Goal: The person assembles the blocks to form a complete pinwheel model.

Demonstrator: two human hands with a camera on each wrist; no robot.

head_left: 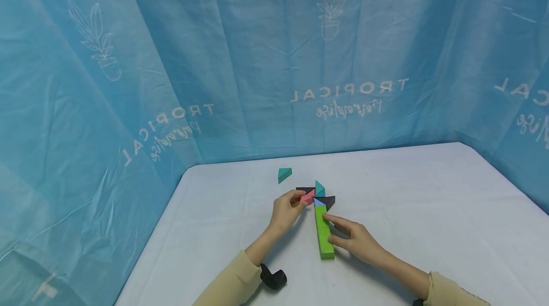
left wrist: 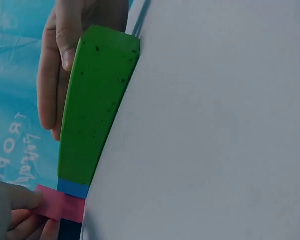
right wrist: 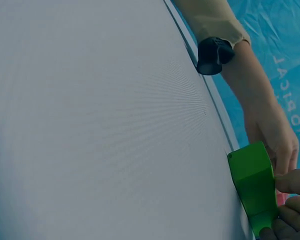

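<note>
We pinched the pink block (head_left: pixel 307 198) by its outer side in the left hand (head_left: pixel 285 211), seemingly leaving its inner edge free beside the blue triangle (head_left: pixel 319 202). Our right hand (head_left: pixel 355 238), fingers loosely parted, touched the green strip (head_left: pixel 324 237), probably steadying it. Beyond, a teal block (head_left: pixel 284 174) lay near the far edge; the bench (head_left: pixel 429 196) offered room rightward.

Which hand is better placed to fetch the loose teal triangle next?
Probably the left hand: it is nearer the loose teal triangle, though it would first release the pink block it pinches. The right hand is farther off, at the green blocks.
</note>
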